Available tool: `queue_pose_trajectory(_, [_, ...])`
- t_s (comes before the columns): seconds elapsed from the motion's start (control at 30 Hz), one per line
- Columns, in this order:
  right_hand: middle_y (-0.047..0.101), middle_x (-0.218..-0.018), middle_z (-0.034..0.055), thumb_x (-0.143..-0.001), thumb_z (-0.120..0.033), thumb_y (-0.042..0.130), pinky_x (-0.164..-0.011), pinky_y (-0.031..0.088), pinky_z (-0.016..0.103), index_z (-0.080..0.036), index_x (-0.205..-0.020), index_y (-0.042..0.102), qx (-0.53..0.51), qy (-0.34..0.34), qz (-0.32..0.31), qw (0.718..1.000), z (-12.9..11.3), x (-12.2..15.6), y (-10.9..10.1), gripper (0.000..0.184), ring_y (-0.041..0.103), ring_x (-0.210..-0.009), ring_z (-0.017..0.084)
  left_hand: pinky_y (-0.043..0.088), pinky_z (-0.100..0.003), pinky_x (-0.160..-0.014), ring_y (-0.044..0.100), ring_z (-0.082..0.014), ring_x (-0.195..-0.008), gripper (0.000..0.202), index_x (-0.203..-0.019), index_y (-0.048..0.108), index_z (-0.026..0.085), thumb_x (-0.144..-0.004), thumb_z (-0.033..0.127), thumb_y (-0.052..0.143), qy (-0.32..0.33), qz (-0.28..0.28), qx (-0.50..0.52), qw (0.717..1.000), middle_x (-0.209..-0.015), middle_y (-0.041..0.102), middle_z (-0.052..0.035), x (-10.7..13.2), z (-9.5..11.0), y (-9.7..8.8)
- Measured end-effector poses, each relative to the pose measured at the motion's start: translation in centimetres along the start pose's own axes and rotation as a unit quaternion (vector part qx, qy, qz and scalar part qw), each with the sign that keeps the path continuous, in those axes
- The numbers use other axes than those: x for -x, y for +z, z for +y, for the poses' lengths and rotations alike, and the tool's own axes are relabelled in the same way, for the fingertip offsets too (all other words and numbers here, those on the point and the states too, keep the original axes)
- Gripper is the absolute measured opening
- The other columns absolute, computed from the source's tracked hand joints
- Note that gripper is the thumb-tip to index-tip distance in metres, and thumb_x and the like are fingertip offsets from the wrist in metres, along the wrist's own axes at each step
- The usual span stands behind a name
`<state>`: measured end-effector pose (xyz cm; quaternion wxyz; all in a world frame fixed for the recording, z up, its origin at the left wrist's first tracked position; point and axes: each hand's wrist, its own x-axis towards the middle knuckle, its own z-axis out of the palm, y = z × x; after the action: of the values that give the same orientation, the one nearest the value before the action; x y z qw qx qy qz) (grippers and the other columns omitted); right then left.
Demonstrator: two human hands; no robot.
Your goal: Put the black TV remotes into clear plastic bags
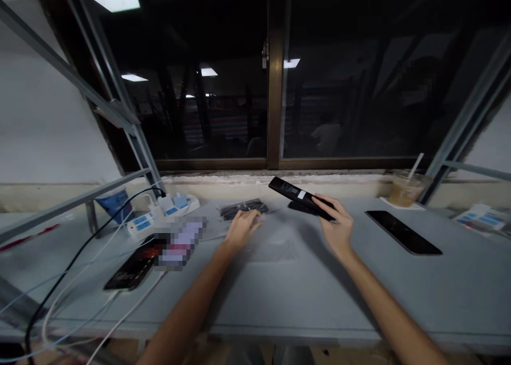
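My right hand grips a long black remote control, tilted above the table. Its back seems to face me, with a printed label and a small white sticker; its lower end is partly covered by my fingers. Below it lies another dark, flat shape, perhaps a second remote or its shadow. My left hand is closed with bent fingers at a clear plastic bag with dark contents, on the table. Another thin clear plastic sheet lies flat between my forearms.
At the left, a power strip with chargers and cables stands by two phones, one dark. A black tablet-like slab lies right. Behind it are an iced drink cup and another power strip. Metal frame posts flank the table.
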<state>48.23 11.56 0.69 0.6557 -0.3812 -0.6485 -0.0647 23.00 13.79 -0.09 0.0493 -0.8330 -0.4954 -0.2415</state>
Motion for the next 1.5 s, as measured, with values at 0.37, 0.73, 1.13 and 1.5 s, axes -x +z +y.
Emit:
queue_pose_trajectory(0.37, [0.064,-0.108,0.0002,-0.082,-0.005,0.036,-0.086,0.048,0.034,-0.034,-0.096,0.07,0.109,-0.063,-0.085,0.988,-0.1,1.0,0.2,0.047,0.058,-0.099,0.016,0.042,-0.035,-0.091,0.056,-0.0193,-0.098,0.038,-0.113,0.052,0.016,-0.076,0.024,0.06,-0.011,-0.048,0.065,0.997,-0.106,0.059,-0.0076,0.3,-0.9,2.2])
queue_pose_trajectory(0.73, [0.064,-0.112,-0.0016,-0.081,-0.001,0.037,-0.083,0.047,0.029,-0.035,-0.097,0.069,0.166,-0.045,-0.123,0.977,0.5,1.4,0.0,0.049,0.056,-0.102,0.014,0.041,-0.034,-0.087,0.057,-0.0183,-0.095,0.027,-0.091,0.065,0.019,-0.089,0.02,0.038,-0.005,-0.057,0.006,0.998,-0.097,0.063,-0.0049,0.8,0.6,0.7])
queue_pose_trajectory(1.13, [0.07,-0.092,0.0044,-0.077,-0.029,0.054,-0.075,0.048,0.03,-0.022,-0.109,0.064,0.082,0.214,-0.075,0.97,0.6,1.7,1.4,0.034,0.064,-0.075,0.019,0.033,-0.033,-0.086,0.057,-0.0174,-0.098,0.011,-0.093,0.057,0.02,-0.086,0.025,0.051,-0.008,-0.015,0.021,1.0,-0.101,0.066,-0.0016,0.6,0.7,0.3])
queue_pose_trajectory(1.5, [0.062,-0.063,-0.0002,-0.061,-0.052,0.065,-0.031,0.03,0.018,-0.018,-0.101,0.055,-0.243,0.391,0.029,0.887,0.5,0.8,2.3,0.054,0.052,-0.04,0.01,0.033,-0.032,-0.087,0.058,-0.0174,-0.099,0.017,-0.102,0.056,0.021,-0.087,0.019,0.047,-0.012,-0.006,0.028,1.0,-0.106,0.066,-0.0021,0.6,0.7,0.7])
